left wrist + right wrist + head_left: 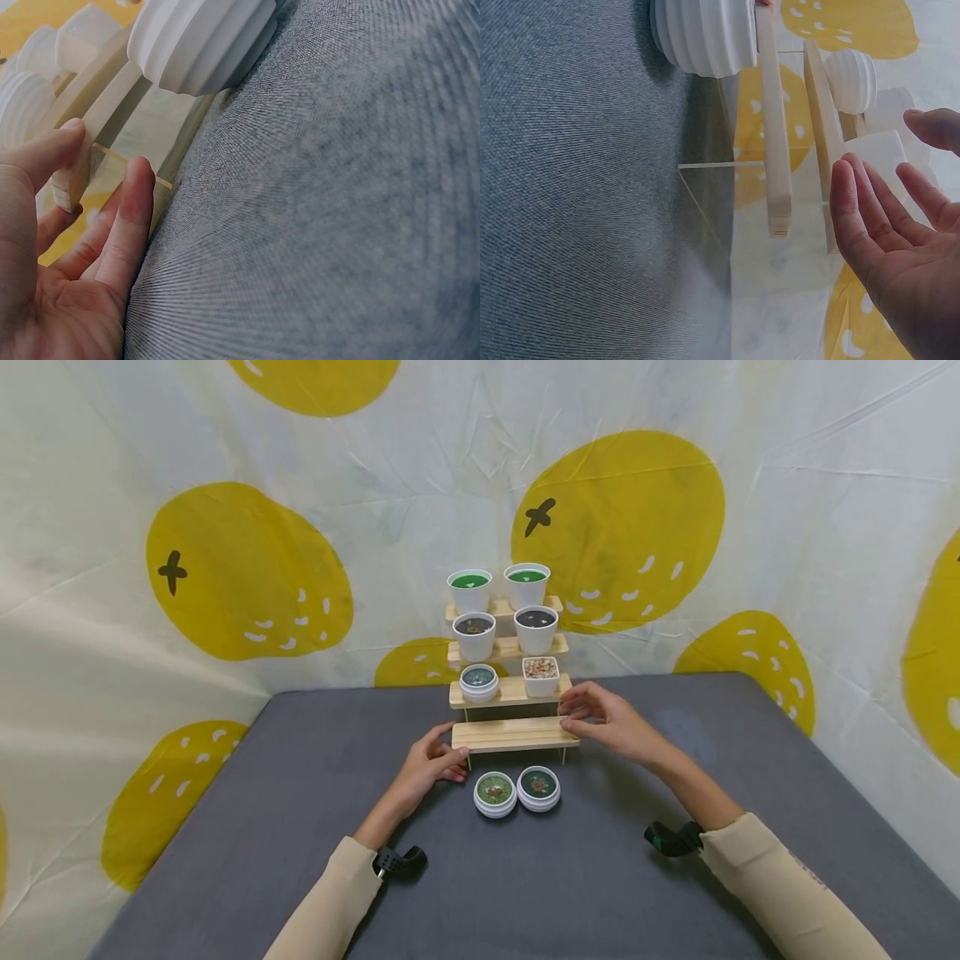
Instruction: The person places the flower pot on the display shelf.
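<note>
A tiered wooden stand (514, 735) with thin legs stands on the grey cloth. My left hand (427, 766) pinches the left end of its lowest shelf, the thumb on the front edge and a finger behind in the left wrist view. At the shelf's right end hovers my right hand (606, 718), its fingers spread and loosely bent; the right wrist view shows this hand (900, 247) apart from the lowest board (775, 150). In front of the stand sit two ribbed white pots, one with a light green filling (494, 791) and one with a dark green filling (538, 785).
The third shelf up from the front holds two dark-filled white pots (474, 635). Behind them are two green-filled pots (527, 583). On the second shelf are a ribbed blue-grey pot (478, 682) and a square pot of pebbles (541, 675). A patterned curtain (420, 485) hangs behind.
</note>
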Available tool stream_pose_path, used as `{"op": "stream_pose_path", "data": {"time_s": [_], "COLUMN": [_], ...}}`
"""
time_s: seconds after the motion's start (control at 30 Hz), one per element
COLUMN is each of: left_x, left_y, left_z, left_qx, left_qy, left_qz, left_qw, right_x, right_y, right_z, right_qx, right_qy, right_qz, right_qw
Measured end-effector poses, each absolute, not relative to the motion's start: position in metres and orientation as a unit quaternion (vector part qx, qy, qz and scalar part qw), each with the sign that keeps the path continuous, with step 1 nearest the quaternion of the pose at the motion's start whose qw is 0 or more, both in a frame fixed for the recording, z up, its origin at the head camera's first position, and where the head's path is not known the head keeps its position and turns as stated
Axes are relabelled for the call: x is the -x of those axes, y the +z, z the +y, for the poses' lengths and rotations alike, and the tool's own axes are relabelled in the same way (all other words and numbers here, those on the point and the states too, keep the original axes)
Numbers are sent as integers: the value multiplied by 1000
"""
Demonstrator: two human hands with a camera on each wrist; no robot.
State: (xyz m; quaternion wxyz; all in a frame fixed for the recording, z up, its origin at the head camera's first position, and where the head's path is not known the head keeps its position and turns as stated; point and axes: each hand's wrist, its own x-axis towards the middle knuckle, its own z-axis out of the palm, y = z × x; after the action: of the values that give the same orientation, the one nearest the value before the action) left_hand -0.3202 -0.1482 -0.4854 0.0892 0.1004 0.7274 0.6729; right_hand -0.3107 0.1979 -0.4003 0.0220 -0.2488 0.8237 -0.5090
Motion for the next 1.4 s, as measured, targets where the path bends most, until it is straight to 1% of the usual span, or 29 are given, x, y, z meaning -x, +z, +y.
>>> {"op": "stream_pose_path", "data": {"time_s": [0.13,0.37,0.67,0.93,1.17,1.4], "left_x": [319,321,320,327,328,326], "left_y": [-487,-487,-491,-482,-479,-482], "left_z": [-150,-150,-152,-152,-152,-152], "left_qx": [-103,-104,-110,-117,-111,-109], "left_qy": [676,677,675,674,671,671], "left_qz": [724,723,724,724,727,728], "left_qw": [90,92,91,85,93,91], "right_x": [312,316,316,322,325,324], "right_y": [-405,-419,-430,-431,-428,-428], "right_z": [193,190,185,185,185,191], "right_qx": [259,277,268,257,250,284], "right_qy": [-501,-482,-486,-497,-491,-488], "right_qz": [825,828,830,828,833,824], "right_qw": [31,67,53,32,48,46]}}
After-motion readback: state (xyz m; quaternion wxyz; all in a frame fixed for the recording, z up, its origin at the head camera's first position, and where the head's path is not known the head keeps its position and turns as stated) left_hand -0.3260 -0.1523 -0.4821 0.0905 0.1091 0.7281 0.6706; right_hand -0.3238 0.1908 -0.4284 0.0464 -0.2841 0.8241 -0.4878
